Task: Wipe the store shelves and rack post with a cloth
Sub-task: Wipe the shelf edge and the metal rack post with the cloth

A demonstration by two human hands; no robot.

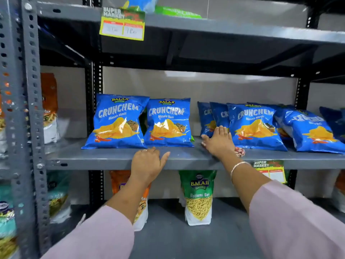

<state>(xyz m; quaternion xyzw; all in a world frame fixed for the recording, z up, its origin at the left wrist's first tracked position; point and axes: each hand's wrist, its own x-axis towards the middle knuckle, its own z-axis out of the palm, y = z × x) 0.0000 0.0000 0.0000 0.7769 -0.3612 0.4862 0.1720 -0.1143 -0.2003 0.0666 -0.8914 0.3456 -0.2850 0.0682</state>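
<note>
Up close, a person's left hand [147, 163] grips the front edge of the grey metal middle shelf [104, 157], fingers curled over it. Her right hand [219, 141] lies flat near that edge, fingers together, pressing a red-and-white patterned cloth [239, 151], mostly hidden beneath palm and wrist. Blue Crunchem crisp bags [168, 122] crowd both sides. At left stands the perforated grey rack post [30, 109]. A yellow price tag [270, 170] is partly blocked by the forearm.
</note>
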